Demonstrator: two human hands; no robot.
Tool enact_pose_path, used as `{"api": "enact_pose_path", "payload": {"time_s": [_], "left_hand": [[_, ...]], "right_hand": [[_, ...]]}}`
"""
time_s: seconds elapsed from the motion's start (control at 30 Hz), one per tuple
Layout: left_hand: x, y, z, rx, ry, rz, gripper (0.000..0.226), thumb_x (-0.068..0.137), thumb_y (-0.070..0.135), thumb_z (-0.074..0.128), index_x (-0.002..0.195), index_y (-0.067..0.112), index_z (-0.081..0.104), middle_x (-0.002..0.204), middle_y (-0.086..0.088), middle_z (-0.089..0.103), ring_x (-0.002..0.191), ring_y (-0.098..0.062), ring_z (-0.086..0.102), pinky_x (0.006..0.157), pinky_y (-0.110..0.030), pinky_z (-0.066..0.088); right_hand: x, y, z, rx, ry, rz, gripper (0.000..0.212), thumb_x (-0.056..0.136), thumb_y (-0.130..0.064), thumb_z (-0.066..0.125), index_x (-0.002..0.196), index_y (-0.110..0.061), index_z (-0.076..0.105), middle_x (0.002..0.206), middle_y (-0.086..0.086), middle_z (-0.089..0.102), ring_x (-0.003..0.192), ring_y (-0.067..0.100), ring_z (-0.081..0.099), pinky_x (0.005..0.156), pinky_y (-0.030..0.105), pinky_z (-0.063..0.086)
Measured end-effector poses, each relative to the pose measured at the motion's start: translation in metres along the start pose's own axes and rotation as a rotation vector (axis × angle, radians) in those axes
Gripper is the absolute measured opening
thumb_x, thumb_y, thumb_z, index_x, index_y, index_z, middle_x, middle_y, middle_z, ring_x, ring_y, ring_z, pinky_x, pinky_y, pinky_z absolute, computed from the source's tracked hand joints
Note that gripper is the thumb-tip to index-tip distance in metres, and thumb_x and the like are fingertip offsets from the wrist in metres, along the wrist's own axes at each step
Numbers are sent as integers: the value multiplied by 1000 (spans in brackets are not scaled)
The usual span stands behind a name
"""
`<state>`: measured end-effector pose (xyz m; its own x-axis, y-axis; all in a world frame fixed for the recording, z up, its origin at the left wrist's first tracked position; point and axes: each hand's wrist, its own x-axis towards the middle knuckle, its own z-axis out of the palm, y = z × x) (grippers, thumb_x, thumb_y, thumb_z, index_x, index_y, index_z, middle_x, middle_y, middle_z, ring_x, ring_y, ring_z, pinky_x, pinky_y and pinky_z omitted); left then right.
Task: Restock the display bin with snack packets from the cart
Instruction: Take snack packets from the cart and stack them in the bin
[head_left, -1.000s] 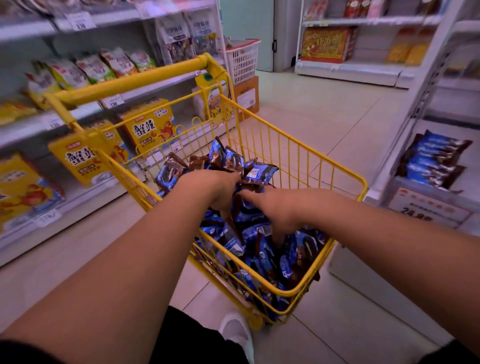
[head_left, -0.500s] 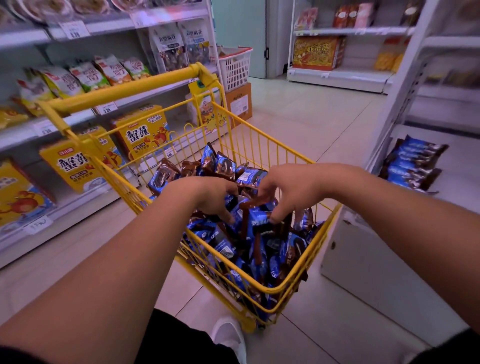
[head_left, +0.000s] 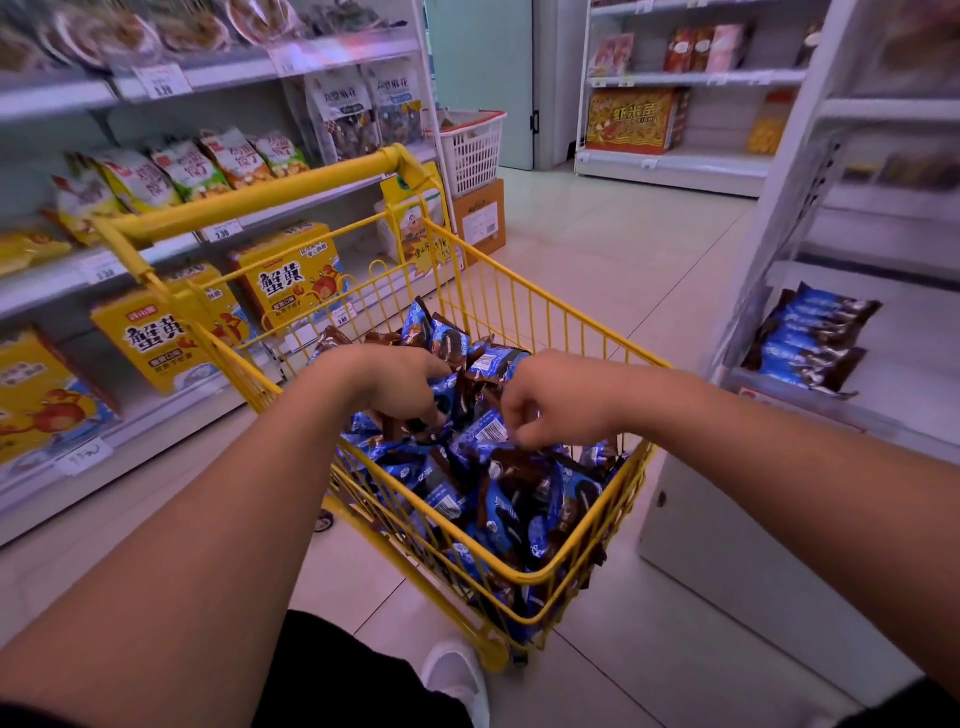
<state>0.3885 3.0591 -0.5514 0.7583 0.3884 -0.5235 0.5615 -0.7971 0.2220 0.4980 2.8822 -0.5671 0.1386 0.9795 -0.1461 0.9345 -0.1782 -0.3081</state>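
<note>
Yellow wire makes up the cart (head_left: 524, 306) at the centre of the frame, its thick push handle (head_left: 249, 200) running toward the upper left. Blue-and-brown snack packets (head_left: 498, 499) fill its basket in a loose heap. Both hands reach down into the top of that heap. The left hand (head_left: 400, 382) has its fingers (head_left: 434, 415) curled down around packets at the middle of the pile, grasping them. The right hand (head_left: 550, 402), just beside it, has its fingers (head_left: 511, 415) bent and pinching a packet with a white barcode label (head_left: 488, 431). At the right edge of the frame stands the white display bin (head_left: 883, 410), holding a small stack of the same blue packets (head_left: 810, 338) near its front corner; much of its floor shows bare. Shelves (head_left: 311, 57) along the left of the frame carry yellow boxes (head_left: 293, 280) and green-and-orange bags (head_left: 208, 161). A white basket (head_left: 475, 145) sits on a cardboard box (head_left: 480, 221) beyond the cart. A white shoe (head_left: 460, 680) shows at the bottom centre on the pale tiled floor (head_left: 623, 244).
</note>
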Motion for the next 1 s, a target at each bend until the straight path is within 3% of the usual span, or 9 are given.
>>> {"api": "enact_pose_path", "payload": {"time_s": [0.1,0.23,0.3,0.4,0.47,0.6,0.7,0.8,1.0], "left_hand": [[-1,0,7,-84,-30,30,79,91,40,68,155,24,25,158,-4,32,119,-24,56,81,-29,51],[-2,3,10,-126,-35,67,80,91,39,68,156,24,23,163,-2,23,139,-27,39,95,-32,45],[-3,4,8,-181,-18,62,72,95,30,65,155,22,27,160,-4,28,132,-26,47,98,-36,49],[-5,3,4,-373,-20,64,54,97,20,62,146,18,39,144,-10,48,108,-25,64,94,-48,56],[-9,4,1,-602,-39,74,40,98,20,60,135,15,46,130,-15,58,107,-33,67,86,-54,58],[-18,11,-1,-1126,-52,143,33,102,32,47,122,7,57,111,-20,71,93,-33,70,74,-52,60],[-26,29,0,-1398,-82,301,24,102,24,38,117,13,54,95,-21,71,76,-33,68,67,-51,57],[-30,64,4,-1538,-234,479,37,87,22,50,117,3,57,107,-26,69,75,-31,66,68,-46,57],[-40,167,21,-1619,-325,668,36,81,28,55,106,7,70,92,-12,71,76,-20,71,81,-43,60]], "right_hand": [[-4,0,-4,43,-12,0,14,91,-23,68,104,-19,72,99,-8,69,87,8,63,71,22,47],[-2,-10,8,-4,-276,108,87,73,-42,84,146,-28,40,140,-4,49,115,14,55,86,27,51],[3,-21,20,-158,-277,107,99,68,-46,88,150,-28,35,142,-1,47,125,23,51,90,33,50],[7,-31,25,-263,-159,58,74,74,-41,86,136,-24,50,115,-1,57,103,23,58,71,30,45],[3,-28,12,-196,-109,35,52,76,-38,84,116,-21,56,97,-8,52,91,18,54,69,29,48],[-28,-3,-34,297,119,87,34,75,-31,85,98,-21,62,93,-1,68,79,14,68,64,32,57],[-69,16,-55,851,239,121,39,77,-32,82,110,-19,65,99,6,76,83,21,75,57,27,57],[-113,30,-58,1169,413,175,40,73,-39,83,107,-23,70,100,10,75,82,25,73,54,26,55],[-181,31,-63,1309,622,366,55,60,-48,83,107,-22,70,85,2,69,66,17,69,51,23,53]]}}
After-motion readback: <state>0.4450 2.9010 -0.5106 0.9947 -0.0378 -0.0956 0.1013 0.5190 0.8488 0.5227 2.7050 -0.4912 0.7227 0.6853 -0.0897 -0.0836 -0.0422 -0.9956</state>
